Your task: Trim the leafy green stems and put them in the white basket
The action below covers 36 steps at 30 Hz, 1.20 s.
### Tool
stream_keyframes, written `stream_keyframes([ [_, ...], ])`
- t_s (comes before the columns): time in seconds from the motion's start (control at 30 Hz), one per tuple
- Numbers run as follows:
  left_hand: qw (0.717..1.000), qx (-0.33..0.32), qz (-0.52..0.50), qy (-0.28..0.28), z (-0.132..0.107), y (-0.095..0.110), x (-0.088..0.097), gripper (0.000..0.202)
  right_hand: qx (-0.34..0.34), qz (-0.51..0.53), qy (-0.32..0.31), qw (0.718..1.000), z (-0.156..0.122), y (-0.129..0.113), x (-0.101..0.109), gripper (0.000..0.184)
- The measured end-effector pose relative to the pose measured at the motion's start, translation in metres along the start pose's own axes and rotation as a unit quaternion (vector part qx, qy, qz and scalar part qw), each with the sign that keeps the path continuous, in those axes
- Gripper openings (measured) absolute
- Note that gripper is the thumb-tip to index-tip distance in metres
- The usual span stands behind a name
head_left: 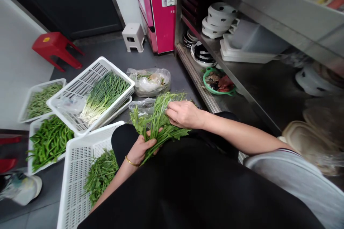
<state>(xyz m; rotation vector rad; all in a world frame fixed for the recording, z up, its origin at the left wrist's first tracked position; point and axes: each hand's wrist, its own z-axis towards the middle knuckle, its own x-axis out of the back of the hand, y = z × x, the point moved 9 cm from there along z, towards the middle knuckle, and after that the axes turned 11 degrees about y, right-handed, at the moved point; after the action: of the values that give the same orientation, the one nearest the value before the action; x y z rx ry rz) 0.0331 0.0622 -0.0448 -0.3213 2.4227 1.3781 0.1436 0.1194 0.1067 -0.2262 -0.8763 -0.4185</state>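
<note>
My left hand point(140, 149), a gold bangle on its wrist, is wrapped round the stems of a bunch of leafy greens point(160, 116) above my lap. The bunch has long thin green stems and jagged leaves, fanned upward and to the right. At the upper right side of the bunch, my right hand point(185, 113) is closed with its fingertips pinching among the leaves; exactly which piece they grip is partly hidden. Below and left of my left forearm, more of the same-looking greens point(102, 173) lie in a white perforated basket point(76, 182).
Further left, a white basket point(64, 94) holds scallions point(106, 93); others hold green peppers point(51, 141) and green beans point(44, 100). A plastic bag point(150, 82) with trimmings sits ahead on the floor. Steel shelving point(242, 96) with dishes runs along my right. A red stool point(55, 48) stands back left.
</note>
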Motion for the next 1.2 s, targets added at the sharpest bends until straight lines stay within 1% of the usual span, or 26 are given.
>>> stream_keyframes([
  [0.07,1.000,-0.003,0.020,-0.005,0.000,0.000,-0.001,0.050,-0.076,0.066,0.023,0.995,0.000,0.014,0.008,0.015],
  [0.13,1.000,0.000,0.029,0.000,-0.001,0.000,-0.001,0.049,-0.171,0.142,0.059,0.973,-0.001,0.035,0.020,0.011],
  [0.2,0.999,0.004,0.033,0.011,-0.001,0.001,0.001,0.052,-0.248,0.170,0.105,0.948,-0.006,0.056,0.035,0.011],
  [0.23,0.999,0.005,0.034,0.015,-0.001,0.001,0.001,0.052,-0.263,0.160,0.119,0.944,-0.007,0.062,0.041,0.012],
  [0.27,0.999,0.004,0.036,0.017,-0.001,0.002,0.000,0.053,-0.255,0.138,0.120,0.950,-0.007,0.062,0.045,0.013],
  [0.3,0.999,0.003,0.038,0.015,-0.001,0.003,-0.001,0.052,-0.222,0.108,0.107,0.963,-0.004,0.057,0.045,0.014],
  [0.37,0.999,0.002,0.041,0.006,-0.002,0.004,-0.006,0.049,-0.104,0.046,0.041,0.993,0.001,0.033,0.035,0.016],
  [0.4,0.999,0.003,0.040,0.001,-0.003,0.004,-0.008,0.047,-0.038,0.018,0.004,0.999,0.002,0.018,0.026,0.018],
  [0.43,0.999,0.004,0.040,-0.002,-0.003,0.004,-0.010,0.046,0.019,-0.006,-0.023,1.000,0.002,0.005,0.018,0.020],
  [0.47,0.999,0.005,0.039,-0.004,-0.004,0.004,-0.011,0.046,0.060,-0.027,-0.038,0.997,0.002,-0.005,0.012,0.022],
  [0.5,0.999,0.005,0.039,-0.005,-0.004,0.004,-0.011,0.047,0.086,-0.043,-0.044,0.994,0.002,-0.012,0.008,0.024],
  [0.57,0.999,0.005,0.040,-0.006,-0.005,0.004,-0.011,0.049,0.112,-0.060,-0.045,0.991,0.002,-0.020,0.003,0.026],
  [0.67,0.999,0.007,0.048,-0.009,-0.005,0.002,-0.010,0.049,0.118,-0.059,-0.056,0.990,0.003,-0.024,-0.003,0.028],
  [0.73,0.998,0.008,0.055,-0.007,-0.005,0.002,-0.009,0.047,0.095,-0.054,-0.070,0.992,0.002,-0.016,-0.004,0.027],
  [0.8,0.998,0.005,0.062,-0.004,-0.003,0.002,-0.008,0.044,0.032,-0.043,-0.070,0.996,0.003,0.002,0.000,0.023],
  [0.87,0.998,0.001,0.068,-0.003,-0.002,0.002,-0.008,0.041,-0.065,0.002,-0.040,0.997,0.005,0.027,0.014,0.016],
  [0.93,0.997,-0.001,0.075,-0.004,0.000,0.002,-0.008,0.038,-0.156,0.075,0.008,0.985,0.006,0.049,0.031,0.011],
  [0.97,0.997,0.000,0.081,-0.005,0.001,0.002,-0.008,0.036,-0.184,0.106,0.031,0.977,0.006,0.055,0.038,0.010],
  [1.0,0.996,0.000,0.088,-0.008,0.002,0.001,-0.009,0.035,-0.192,0.125,0.044,0.972,0.008,0.057,0.043,0.010],
  [1.03,0.995,0.000,0.095,-0.012,0.002,0.001,-0.010,0.034,-0.181,0.128,0.045,0.974,0.010,0.053,0.044,0.011],
  [1.07,0.995,-0.001,0.102,-0.018,0.002,0.001,-0.011,0.034,-0.156,0.113,0.032,0.981,0.013,0.045,0.043,0.013],
  [1.13,0.993,-0.006,0.116,-0.030,0.001,0.002,-0.015,0.031,-0.085,0.054,-0.031,0.994,0.015,0.025,0.029,0.019],
  [1.2,0.991,-0.013,0.126,-0.039,0.000,0.003,-0.018,0.026,-0.026,-0.010,-0.110,0.994,0.012,0.010,0.010,0.023],
])
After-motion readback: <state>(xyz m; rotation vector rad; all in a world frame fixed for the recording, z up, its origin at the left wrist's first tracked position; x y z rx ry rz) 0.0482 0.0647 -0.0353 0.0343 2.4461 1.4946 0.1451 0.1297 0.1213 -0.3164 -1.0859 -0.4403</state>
